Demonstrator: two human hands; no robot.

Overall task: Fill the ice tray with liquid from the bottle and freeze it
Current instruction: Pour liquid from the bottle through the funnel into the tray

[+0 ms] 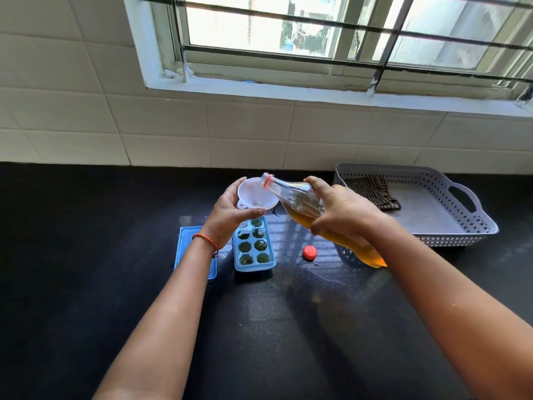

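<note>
A light blue ice tray (pixel 253 264) lies on the black counter, its visible cells holding dark liquid. My left hand (pixel 230 212) holds a white funnel (pixel 253 192) above the tray's far end. My right hand (pixel 340 209) grips a clear plastic bottle (pixel 300 203) of amber liquid, tilted with its open mouth over the funnel's rim. No stream is visible. The bottle's red cap (pixel 310 252) lies on the counter to the right of the tray.
A blue lid (pixel 184 249) lies flat left of the tray, partly under my left forearm. A grey perforated basket (pixel 473 223) with a checked cloth (pixel 372 192) stands at the right against the tiled wall. A barred window is above.
</note>
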